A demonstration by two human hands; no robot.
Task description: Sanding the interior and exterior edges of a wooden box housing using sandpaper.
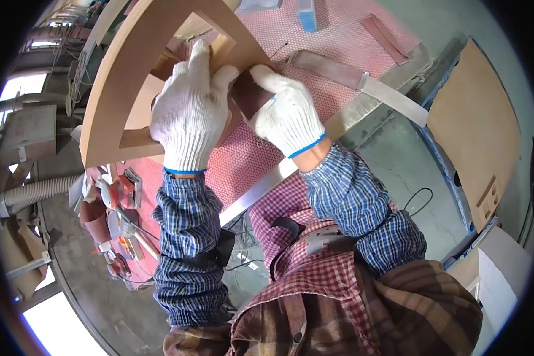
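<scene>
A curved wooden frame [110, 95] with openings cut through it stands tilted on the pink mesh-covered bench at the upper left. My left hand [187, 113], in a white knit glove, is closed on one of its inner bars, with the forefinger pointing up and the thumb to the right. Beside it my gloved right hand [288, 110] pinches a dark brown piece of sandpaper [250, 95] against the frame's right-hand side. The fingertips of the right hand are hidden behind the sandpaper and the glove.
A long sanding board [329, 70] lies to the right, near the bench's metal edge [353, 118]. Beyond are a reddish strip [385, 38] and a blue block [307, 16]. Power sanders [118, 190] and hand tools crowd the lower left. A brown panel [474, 130] stands at right.
</scene>
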